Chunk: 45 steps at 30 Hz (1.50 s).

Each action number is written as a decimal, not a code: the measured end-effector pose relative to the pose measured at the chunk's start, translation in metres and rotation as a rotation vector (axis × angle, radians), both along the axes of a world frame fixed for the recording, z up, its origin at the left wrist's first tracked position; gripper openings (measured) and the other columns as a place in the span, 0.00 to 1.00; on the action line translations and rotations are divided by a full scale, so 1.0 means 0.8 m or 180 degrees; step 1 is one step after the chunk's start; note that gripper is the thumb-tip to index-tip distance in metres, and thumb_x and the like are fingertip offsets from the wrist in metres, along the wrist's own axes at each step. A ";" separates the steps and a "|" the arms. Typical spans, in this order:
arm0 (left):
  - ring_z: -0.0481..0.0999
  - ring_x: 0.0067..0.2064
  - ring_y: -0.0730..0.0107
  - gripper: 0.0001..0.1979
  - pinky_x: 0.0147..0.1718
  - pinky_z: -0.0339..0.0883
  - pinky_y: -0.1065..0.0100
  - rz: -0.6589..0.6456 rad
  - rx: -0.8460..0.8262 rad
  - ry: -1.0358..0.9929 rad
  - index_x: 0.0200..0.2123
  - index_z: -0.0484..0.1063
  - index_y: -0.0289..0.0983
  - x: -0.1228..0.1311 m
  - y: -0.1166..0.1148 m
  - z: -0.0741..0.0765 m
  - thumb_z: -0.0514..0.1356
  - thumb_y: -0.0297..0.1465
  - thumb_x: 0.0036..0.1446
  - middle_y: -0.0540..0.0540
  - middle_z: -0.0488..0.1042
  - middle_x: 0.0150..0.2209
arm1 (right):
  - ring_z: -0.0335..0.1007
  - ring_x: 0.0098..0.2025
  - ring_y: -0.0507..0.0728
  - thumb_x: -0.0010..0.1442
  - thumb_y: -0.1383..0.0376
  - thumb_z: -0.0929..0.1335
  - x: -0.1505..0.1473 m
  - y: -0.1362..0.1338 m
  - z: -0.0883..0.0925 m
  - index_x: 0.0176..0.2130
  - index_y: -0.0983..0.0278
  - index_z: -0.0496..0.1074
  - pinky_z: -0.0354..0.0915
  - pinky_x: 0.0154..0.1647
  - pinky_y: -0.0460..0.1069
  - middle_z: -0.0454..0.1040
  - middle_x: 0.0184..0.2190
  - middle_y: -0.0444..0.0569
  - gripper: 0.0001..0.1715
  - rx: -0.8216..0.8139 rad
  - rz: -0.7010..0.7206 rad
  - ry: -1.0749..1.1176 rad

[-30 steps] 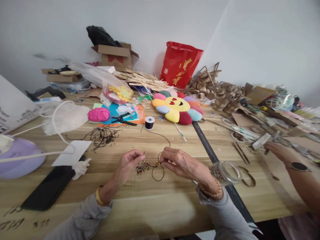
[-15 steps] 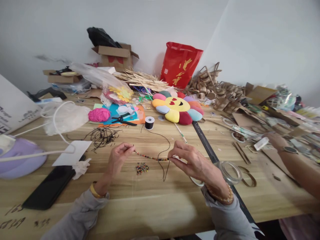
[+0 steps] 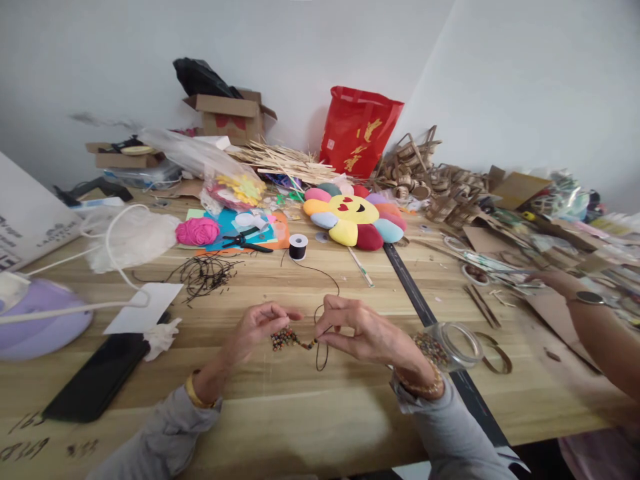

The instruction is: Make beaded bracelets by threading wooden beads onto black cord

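A short string of small multicoloured beads [image 3: 306, 345] on black cord sags between my hands, just above the table. My right hand [image 3: 357, 330] pinches the cord at its right end. The thumb and fingers of my left hand [image 3: 260, 323] are pinched at the other end, which is partly hidden. Beside the string, under my left fingertips, lies a small pile of loose beads [image 3: 284, 339]. Black cord [image 3: 324, 360] loops on the table below my right fingers and runs back to a white spool of black cord [image 3: 299, 247].
An open clear jar of beads [image 3: 457, 347] lies beyond my right wrist. At left are a black phone [image 3: 97, 377], white paper [image 3: 145, 308] and tangled cord [image 3: 207, 273]. A flower cushion [image 3: 354, 217] sits behind. Another person's arm [image 3: 595, 313] reaches in at right.
My hands have come closer together and slightly lower. The bead string, stretched nearly straight before, now hangs slack by the pile. The other person's hand no longer shows the white object.
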<state>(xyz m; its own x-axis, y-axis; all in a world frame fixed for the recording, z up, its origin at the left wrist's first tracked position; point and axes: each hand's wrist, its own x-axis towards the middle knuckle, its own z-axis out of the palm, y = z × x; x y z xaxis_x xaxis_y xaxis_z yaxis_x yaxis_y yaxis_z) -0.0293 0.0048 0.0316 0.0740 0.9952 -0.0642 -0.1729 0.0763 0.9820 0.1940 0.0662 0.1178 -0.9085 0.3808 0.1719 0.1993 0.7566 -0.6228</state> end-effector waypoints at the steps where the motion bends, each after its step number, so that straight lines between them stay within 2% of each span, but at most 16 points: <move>1: 0.76 0.40 0.64 0.09 0.41 0.64 0.67 -0.0140 -0.0013 -0.0145 0.25 0.72 0.35 0.004 -0.003 -0.001 0.66 0.35 0.49 0.44 0.81 0.37 | 0.62 0.29 0.49 0.62 0.68 0.66 -0.004 0.001 -0.003 0.37 0.66 0.74 0.60 0.32 0.44 0.65 0.30 0.45 0.06 -0.0087 0.0029 0.0016; 5: 0.73 0.30 0.71 0.12 0.29 0.63 0.72 -0.0395 -0.0129 -0.0591 0.24 0.72 0.34 0.022 -0.011 -0.004 0.69 0.36 0.45 0.46 0.79 0.29 | 0.62 0.27 0.47 0.59 0.69 0.68 -0.019 0.006 -0.017 0.36 0.65 0.75 0.59 0.30 0.42 0.66 0.29 0.43 0.04 -0.0502 0.0091 0.0032; 8: 0.74 0.27 0.70 0.15 0.26 0.62 0.72 -0.0435 -0.0329 -0.0820 0.24 0.71 0.33 0.032 -0.013 -0.007 0.70 0.37 0.42 0.46 0.78 0.25 | 0.62 0.28 0.48 0.58 0.69 0.69 -0.025 0.012 -0.028 0.35 0.65 0.75 0.60 0.30 0.42 0.67 0.27 0.42 0.03 -0.0734 0.0127 -0.0009; 14: 0.70 0.22 0.74 0.15 0.21 0.61 0.74 -0.0113 -0.0358 -0.0654 0.23 0.70 0.34 0.034 -0.009 -0.013 0.70 0.38 0.42 0.49 0.75 0.22 | 0.63 0.28 0.48 0.58 0.69 0.68 -0.032 0.019 -0.050 0.35 0.65 0.73 0.59 0.29 0.42 0.69 0.31 0.44 0.02 -0.0547 -0.0148 -0.0163; 19: 0.68 0.21 0.78 0.13 0.20 0.58 0.75 -0.0063 -0.0272 -0.0328 0.23 0.71 0.33 0.028 -0.005 -0.022 0.69 0.36 0.44 0.49 0.75 0.22 | 0.64 0.28 0.48 0.59 0.69 0.68 -0.032 0.029 -0.062 0.35 0.66 0.72 0.59 0.29 0.42 0.69 0.30 0.43 0.03 -0.0346 -0.0128 -0.0307; 22: 0.68 0.20 0.78 0.13 0.19 0.58 0.75 0.0003 -0.0350 -0.0265 0.23 0.70 0.33 0.026 -0.003 -0.029 0.69 0.36 0.44 0.47 0.76 0.23 | 0.67 0.29 0.48 0.59 0.69 0.67 -0.030 0.034 -0.065 0.39 0.66 0.72 0.61 0.31 0.43 0.70 0.36 0.46 0.06 -0.0279 -0.0310 -0.0308; 25: 0.68 0.20 0.78 0.14 0.20 0.58 0.75 0.0055 -0.0410 -0.0243 0.23 0.71 0.33 0.025 -0.002 -0.032 0.69 0.36 0.43 0.46 0.77 0.23 | 0.68 0.27 0.46 0.59 0.71 0.66 -0.029 0.032 -0.066 0.46 0.64 0.68 0.63 0.31 0.44 0.69 0.45 0.50 0.14 -0.0290 -0.0667 -0.0215; 26: 0.68 0.20 0.78 0.14 0.20 0.59 0.75 0.0065 -0.0423 -0.0246 0.23 0.71 0.33 0.025 -0.002 -0.032 0.69 0.36 0.43 0.46 0.77 0.23 | 0.67 0.26 0.46 0.58 0.72 0.66 -0.030 0.030 -0.065 0.48 0.64 0.67 0.63 0.30 0.44 0.70 0.44 0.50 0.17 -0.0343 -0.0731 -0.0221; 28: 0.68 0.20 0.78 0.14 0.20 0.60 0.74 0.0099 -0.0434 -0.0265 0.23 0.71 0.33 0.025 -0.001 -0.032 0.69 0.37 0.43 0.47 0.77 0.23 | 0.67 0.23 0.46 0.58 0.72 0.66 -0.033 0.024 -0.064 0.51 0.65 0.65 0.62 0.27 0.42 0.73 0.35 0.46 0.20 -0.0604 -0.0705 -0.0327; 30: 0.69 0.20 0.77 0.14 0.21 0.61 0.74 0.0136 -0.0418 -0.0272 0.23 0.71 0.33 0.026 -0.001 -0.030 0.69 0.37 0.42 0.48 0.76 0.22 | 0.67 0.22 0.47 0.59 0.72 0.65 -0.038 0.017 -0.062 0.50 0.65 0.66 0.62 0.25 0.41 0.73 0.26 0.42 0.19 -0.0874 -0.0506 -0.0413; 31: 0.69 0.20 0.77 0.14 0.21 0.61 0.74 0.0152 -0.0400 -0.0260 0.22 0.71 0.33 0.026 -0.001 -0.029 0.69 0.37 0.42 0.48 0.75 0.21 | 0.68 0.23 0.48 0.59 0.72 0.65 -0.040 0.014 -0.062 0.48 0.65 0.68 0.62 0.26 0.41 0.73 0.25 0.42 0.16 -0.0888 -0.0411 -0.0395; 34: 0.68 0.20 0.77 0.15 0.21 0.60 0.74 0.0171 -0.0361 -0.0197 0.22 0.71 0.33 0.027 -0.001 -0.028 0.70 0.38 0.41 0.50 0.73 0.19 | 0.70 0.29 0.49 0.59 0.74 0.65 -0.045 0.008 -0.061 0.38 0.66 0.72 0.62 0.32 0.42 0.75 0.30 0.45 0.07 -0.0499 -0.0380 -0.0282; 36: 0.68 0.20 0.77 0.15 0.21 0.60 0.74 0.0188 -0.0345 -0.0165 0.22 0.71 0.33 0.027 -0.003 -0.028 0.69 0.38 0.42 0.50 0.74 0.20 | 0.69 0.31 0.50 0.59 0.75 0.66 -0.046 0.006 -0.061 0.35 0.67 0.72 0.62 0.34 0.43 0.75 0.31 0.47 0.06 -0.0275 -0.0436 -0.0297; 42: 0.74 0.25 0.72 0.14 0.24 0.62 0.73 0.0157 -0.0351 -0.0109 0.26 0.70 0.34 0.025 -0.006 -0.028 0.67 0.39 0.47 0.47 0.77 0.23 | 0.70 0.31 0.50 0.62 0.74 0.64 -0.041 0.004 -0.059 0.34 0.66 0.73 0.62 0.35 0.43 0.74 0.31 0.47 0.09 -0.0043 -0.0274 -0.0337; 45: 0.74 0.25 0.71 0.15 0.23 0.62 0.73 0.0107 -0.0342 -0.0063 0.26 0.69 0.34 0.023 -0.005 -0.023 0.67 0.39 0.47 0.47 0.78 0.24 | 0.70 0.32 0.50 0.61 0.74 0.64 -0.036 0.005 -0.056 0.35 0.65 0.73 0.62 0.35 0.44 0.73 0.32 0.47 0.08 0.0138 -0.0249 -0.0347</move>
